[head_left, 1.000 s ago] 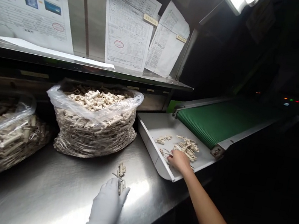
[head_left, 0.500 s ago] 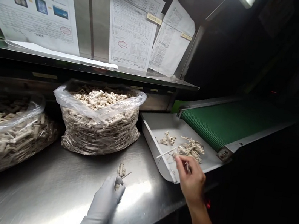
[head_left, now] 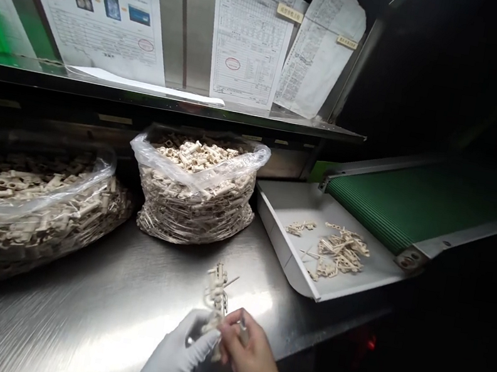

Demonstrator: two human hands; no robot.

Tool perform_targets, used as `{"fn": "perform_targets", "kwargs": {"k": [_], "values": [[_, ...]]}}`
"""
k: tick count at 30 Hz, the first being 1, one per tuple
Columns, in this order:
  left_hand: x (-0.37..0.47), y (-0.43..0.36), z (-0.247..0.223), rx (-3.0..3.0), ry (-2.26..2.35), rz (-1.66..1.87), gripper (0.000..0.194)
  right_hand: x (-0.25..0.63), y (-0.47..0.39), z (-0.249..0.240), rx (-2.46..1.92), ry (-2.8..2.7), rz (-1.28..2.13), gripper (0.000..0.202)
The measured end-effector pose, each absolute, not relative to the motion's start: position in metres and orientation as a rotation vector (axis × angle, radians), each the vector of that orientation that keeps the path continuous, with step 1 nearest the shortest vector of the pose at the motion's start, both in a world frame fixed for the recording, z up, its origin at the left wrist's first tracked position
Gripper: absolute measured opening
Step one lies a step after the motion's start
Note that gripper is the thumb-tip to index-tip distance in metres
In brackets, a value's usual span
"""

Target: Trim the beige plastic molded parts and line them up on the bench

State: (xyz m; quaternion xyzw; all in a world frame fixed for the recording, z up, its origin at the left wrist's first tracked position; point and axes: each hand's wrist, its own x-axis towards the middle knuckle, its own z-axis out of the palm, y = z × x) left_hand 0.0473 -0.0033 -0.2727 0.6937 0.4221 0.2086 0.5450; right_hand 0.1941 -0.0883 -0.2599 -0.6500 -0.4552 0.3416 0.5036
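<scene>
My left hand point(head_left: 183, 346), in a white glove, is closed round a cluster of small beige plastic parts point(head_left: 216, 285) on thin runners. The cluster sticks up past its fingers, above the steel table. My bare right hand point(head_left: 249, 354) meets it from the right, thumb and fingers pinched on the lower end of the cluster. What lies between the fingertips is partly hidden. Beyond the hands, a white tray point(head_left: 281, 258) has more loose beige parts point(head_left: 342, 249) lying in it.
Two clear plastic bags full of beige parts stand on the steel table point(head_left: 135, 294): one bag point(head_left: 193, 202) in the middle, another bag point(head_left: 24, 218) at left. A green conveyor belt point(head_left: 393, 204) ends over the tray. Papers point(head_left: 255, 35) hang above a metal shelf point(head_left: 171, 103).
My right hand has moved from the tray, left and down, to my left hand and now touches the cluster there. The camera view has swung a little left.
</scene>
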Motion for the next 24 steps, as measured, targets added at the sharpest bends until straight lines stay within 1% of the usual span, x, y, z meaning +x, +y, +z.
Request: {"fn": "perform_targets", "kwargs": {"k": [3, 4, 6, 7, 9, 11, 13, 16, 20, 24], "values": [[0.024, -0.001, -0.278, 1.580, 1.055, 0.426, 0.049, 0.206, -0.100, -0.237, -1.697, -1.187, 0.679, 0.056], [0.016, 0.005, -0.279, 1.576, 1.122, 0.405, 0.049, 0.222, -0.104, -0.227, -1.778, -1.170, 0.578, 0.057], [0.001, 0.020, -0.278, 1.673, 1.339, 0.246, 0.047, 0.270, -0.109, -0.208, -1.985, -1.058, 0.332, 0.059], [-0.004, 0.027, -0.277, 1.773, 1.412, 0.190, 0.045, 0.298, -0.109, -0.200, -2.098, -1.001, 0.236, 0.057], [-0.008, 0.036, -0.274, 1.937, 1.516, 0.147, 0.043, 0.354, -0.102, -0.191, -2.323, -0.923, 0.144, 0.044], [-0.006, 0.037, -0.273, 2.014, 1.525, 0.196, 0.040, 0.398, -0.087, -0.191, -2.526, -0.931, 0.185, 0.031], [-0.002, 0.034, -0.274, 2.034, 1.517, 0.273, 0.038, 0.424, -0.070, -0.200, -2.686, -0.986, 0.285, 0.028], [0.003, 0.029, -0.279, 2.027, 1.550, 0.361, 0.040, 0.434, -0.051, -0.220, -2.824, -1.086, 0.380, 0.028], [0.003, 0.029, -0.285, 2.010, 1.593, 0.416, 0.041, 0.434, -0.043, -0.232, -2.856, -1.118, 0.385, 0.029], [0.001, 0.031, -0.288, 2.001, 1.582, 0.425, 0.031, 0.432, -0.050, -0.218, -2.763, -0.998, 0.270, 0.027]]}}
